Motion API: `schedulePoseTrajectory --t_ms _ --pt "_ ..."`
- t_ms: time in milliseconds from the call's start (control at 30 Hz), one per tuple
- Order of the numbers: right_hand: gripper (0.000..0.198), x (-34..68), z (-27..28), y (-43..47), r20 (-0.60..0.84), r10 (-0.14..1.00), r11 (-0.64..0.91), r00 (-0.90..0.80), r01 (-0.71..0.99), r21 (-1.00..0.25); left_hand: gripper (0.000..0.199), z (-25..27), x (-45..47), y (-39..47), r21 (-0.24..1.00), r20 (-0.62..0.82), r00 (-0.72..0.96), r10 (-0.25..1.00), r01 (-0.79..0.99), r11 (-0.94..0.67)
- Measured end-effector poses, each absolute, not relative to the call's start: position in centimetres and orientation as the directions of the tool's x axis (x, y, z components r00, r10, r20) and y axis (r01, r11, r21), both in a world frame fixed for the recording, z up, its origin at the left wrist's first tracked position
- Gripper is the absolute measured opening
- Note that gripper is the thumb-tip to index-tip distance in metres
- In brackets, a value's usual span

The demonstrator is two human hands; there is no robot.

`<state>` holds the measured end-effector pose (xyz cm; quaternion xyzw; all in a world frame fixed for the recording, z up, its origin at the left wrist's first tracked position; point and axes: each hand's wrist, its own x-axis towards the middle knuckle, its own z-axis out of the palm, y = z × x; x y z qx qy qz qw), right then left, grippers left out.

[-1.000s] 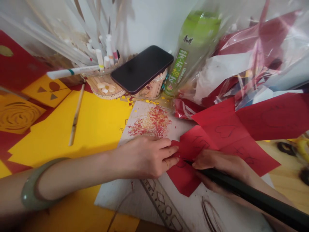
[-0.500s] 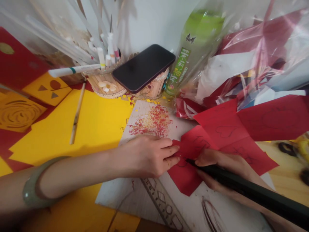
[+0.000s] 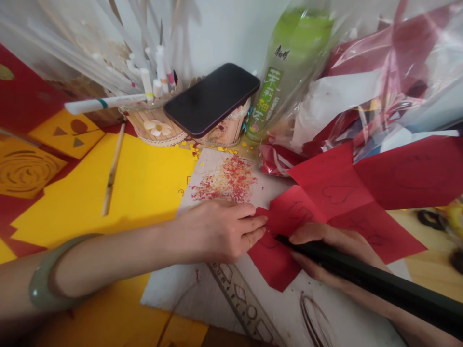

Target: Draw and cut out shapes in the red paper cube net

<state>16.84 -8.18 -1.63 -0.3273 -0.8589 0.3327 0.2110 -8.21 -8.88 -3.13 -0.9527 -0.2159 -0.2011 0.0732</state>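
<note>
We see one red paper [image 3: 325,202] with several panels; it lies on a pale grey sheet [image 3: 173,284], and its right part reaches over the wooden desk [image 3: 434,265]. Dark lines are drawn on the panels, and on one of them we recognise a heart. The left hand [image 3: 224,231] is at the left side of the red paper, and its fingertips rest on the nearest panel. The thumb is hidden from us, so we cannot tell whether the grip of this hand pinches that panel. The right hand [image 3: 336,236] lies over the near side of the red paper, and its grip is closed around a thick black pen [image 3: 361,274]. The pen is tilted, with the tip at the same panel; whether it touches the surface, we cannot say.

In front of the red paper, toward the left, we find a stencil ruler [image 3: 245,302], partly under the left hand. Behind the red paper on the left are red and yellow crumbs [image 3: 235,180]. Well to the left of it lies yellow paper [image 3: 144,178] with a thin stick [image 3: 113,173]. Farther behind the red paper we notice a black phone [image 3: 213,99], a green bottle [image 3: 280,72] and a transparent bag [image 3: 336,101].
</note>
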Motion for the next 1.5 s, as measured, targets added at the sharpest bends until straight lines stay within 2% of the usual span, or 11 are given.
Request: schedulePoseTrajectory --t_ms 267,567,767,900,1500 --pt "0.02 16.53 -1.72 -8.44 0.167 0.724 0.553 -0.669 0.418 -0.721 0.023 -3.68 -8.11 -9.15 -0.018 0.421 0.801 0.425 0.476 -0.879" --pt "0.023 16.74 -1.88 -8.37 0.18 0.707 0.561 -0.684 0.388 -0.731 0.024 -3.62 -8.07 -9.11 -0.041 0.426 0.799 0.425 0.486 -0.873" --pt "0.024 16.78 -1.96 -8.54 0.165 0.732 0.548 -0.661 0.429 -0.718 0.025 -3.66 -8.12 -9.02 -0.023 0.416 0.806 0.421 0.472 -0.881" --pt "0.023 16.5 -1.88 -8.42 0.212 0.705 0.594 -0.677 0.4 -0.698 0.022 -3.76 -8.23 -8.91 -0.015 0.418 0.806 0.418 0.466 -0.884" --pt "0.021 16.31 -1.9 -8.44 0.229 0.712 0.589 -0.663 0.387 -0.709 0.02 -3.52 -8.46 -8.71 -0.001 0.392 0.817 0.423 0.46 -0.888"
